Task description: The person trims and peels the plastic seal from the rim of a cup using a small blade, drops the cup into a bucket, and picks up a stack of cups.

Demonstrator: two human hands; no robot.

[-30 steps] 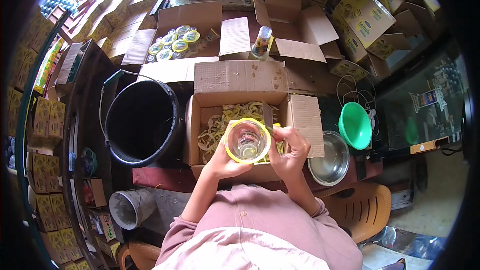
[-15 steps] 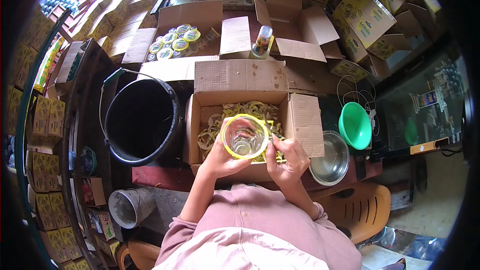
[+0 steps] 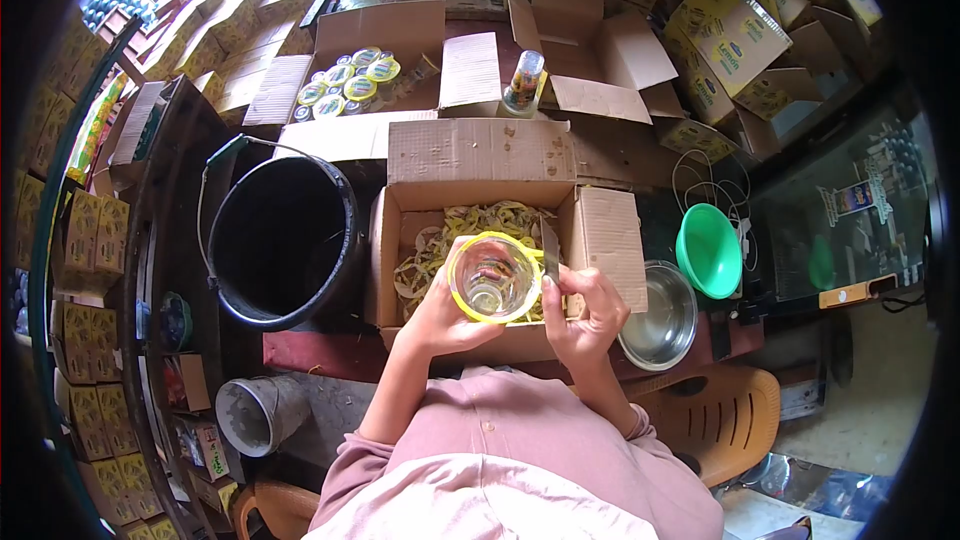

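Note:
My left hand point(image 3: 440, 312) is wrapped round a clear cup point(image 3: 482, 295) with a yellow rim, tilted so its open mouth faces me. In my right hand point(image 3: 583, 315) a knife point(image 3: 550, 248) is pinched, its narrow grey blade pointing up and away from me. The blade stands just beside the right side of the cup's rim; whether they touch I cannot tell. Most of the knife's handle is hidden by my fingers. Both hands are over an open cardboard box point(image 3: 480, 155) that holds many curled yellowish strips point(image 3: 500, 215).
Left of the box stands a black bucket point(image 3: 225, 270), with a grey bucket point(image 3: 247, 415) below it. To the right are a steel bowl point(image 3: 668, 340) and a green bowl point(image 3: 705, 250). Behind, another carton point(image 3: 385, 25) holds several yellow-lidded containers point(image 3: 360, 87), beside a stack of cups point(image 3: 523, 85).
My right hand has shifted slightly right and down, and the blade has turned so its flat side shows. The yellow strip beside the rim is no longer seen there. The cup has tilted a little.

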